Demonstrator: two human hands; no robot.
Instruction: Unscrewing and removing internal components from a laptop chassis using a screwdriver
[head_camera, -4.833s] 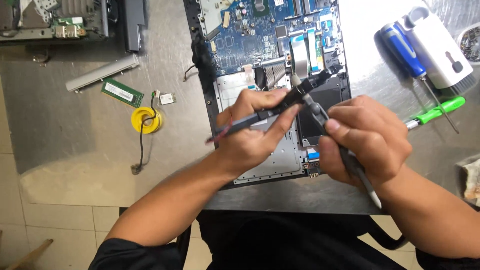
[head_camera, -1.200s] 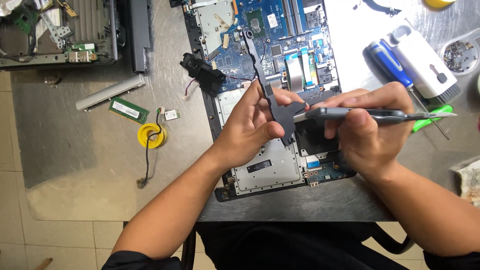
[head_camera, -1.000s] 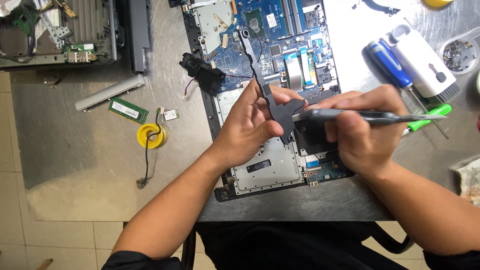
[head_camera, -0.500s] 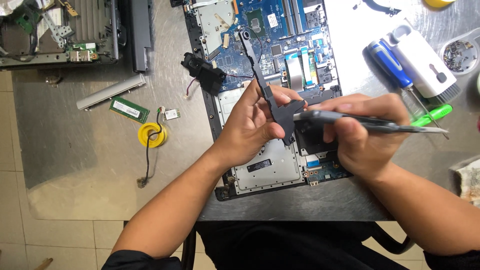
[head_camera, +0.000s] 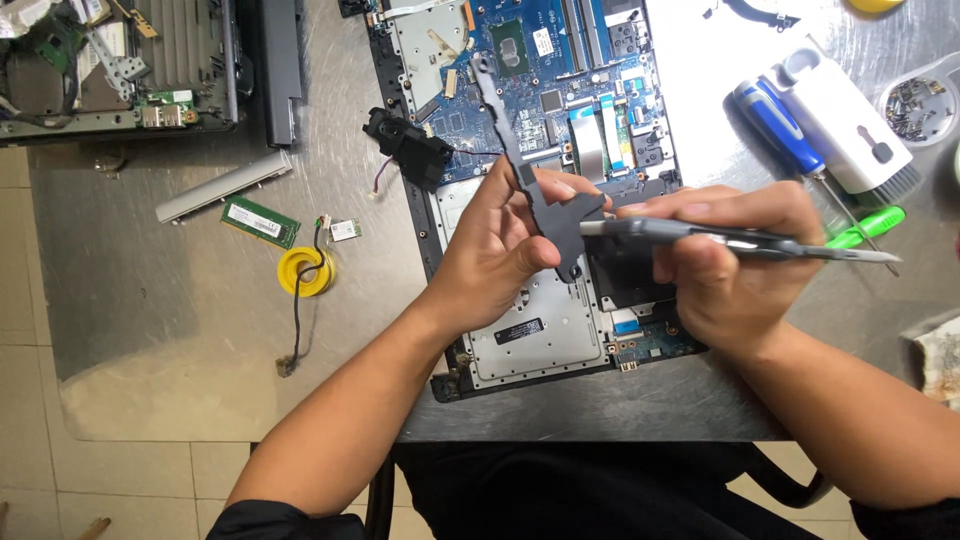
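An opened laptop (head_camera: 520, 340) lies on the metal table with its blue circuit board (head_camera: 560, 70) bare. My left hand (head_camera: 495, 250) grips a long dark grey bracket (head_camera: 520, 165) above the laptop; the bracket points away from me. My right hand (head_camera: 725, 265) holds a slim grey tool (head_camera: 740, 240) sideways, its near end touching the bracket's wide lower part and its far end pointing right. Both hands hover over the laptop's middle.
A black speaker part (head_camera: 410, 150) lies at the laptop's left edge. Left of it are a green memory stick (head_camera: 260, 220), a yellow tape roll (head_camera: 305, 270) and a grey strip (head_camera: 225, 185). A blue screwdriver (head_camera: 775, 130), white brush case (head_camera: 850, 125), green tool (head_camera: 865, 227) and screw dish (head_camera: 915, 105) lie right. Another dismantled device (head_camera: 120, 60) sits far left.
The bracket was turned from lying across my hands to pointing away from me. Over the last second the slim tool's far end dipped slightly; the hands stayed put.
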